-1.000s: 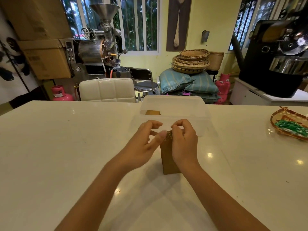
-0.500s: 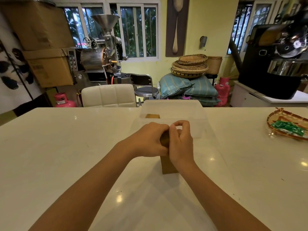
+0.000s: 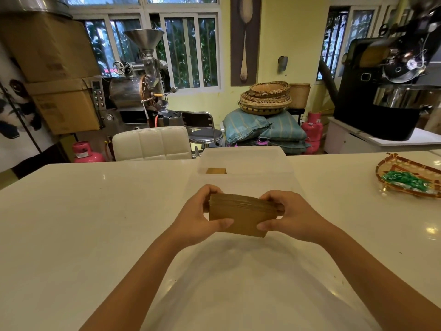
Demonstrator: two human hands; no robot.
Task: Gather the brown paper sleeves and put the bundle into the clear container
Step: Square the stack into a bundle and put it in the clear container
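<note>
A person's left hand [image 3: 198, 218] and right hand [image 3: 290, 217] gripped opposite ends of a stack of brown paper sleeves [image 3: 241, 217], held above the white table [image 3: 83, 223], just before the clear container [image 3: 245, 161].

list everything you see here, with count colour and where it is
paper sleeve bundle: one, brown, held above the table
clear container: one, far table edge, a brown sleeve inside
table: one, white
woven tray: one, tan, table right, green packets in it
coffee roaster: one, silver, back left
gas cylinders: two, pink, floor
baskets: stack, tan, on blue sacks
left hand: grip on bundle
right hand: grip on bundle
</note>
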